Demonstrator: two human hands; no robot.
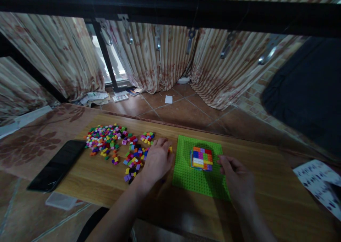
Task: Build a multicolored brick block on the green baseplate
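Observation:
My left hand (157, 157) is at the right end of the loose bricks, its fingers curled down with the tips hidden. A small yellow-orange brick (170, 149) shows right beside its thumb side; whether the fingers grip it I cannot make out. On the green baseplate (183, 178) stands a layered block of toy bricks (202, 159), its top a patchwork of red, orange, blue, white, yellow and purple. My right hand (236, 172) is at the baseplate's right edge, apart from the block, thumb and forefinger pinched together. What the pinch holds, if anything, is too small to tell.
A big heap of loose bricks (103, 139) and smaller clusters (134, 158) lie left of the baseplate on the wooden table (87, 179). A black phone (57, 165) lies at the table's left end. A dark bar with metal hooks (170, 12) crosses overhead; a printed sheet (317, 181) is at right.

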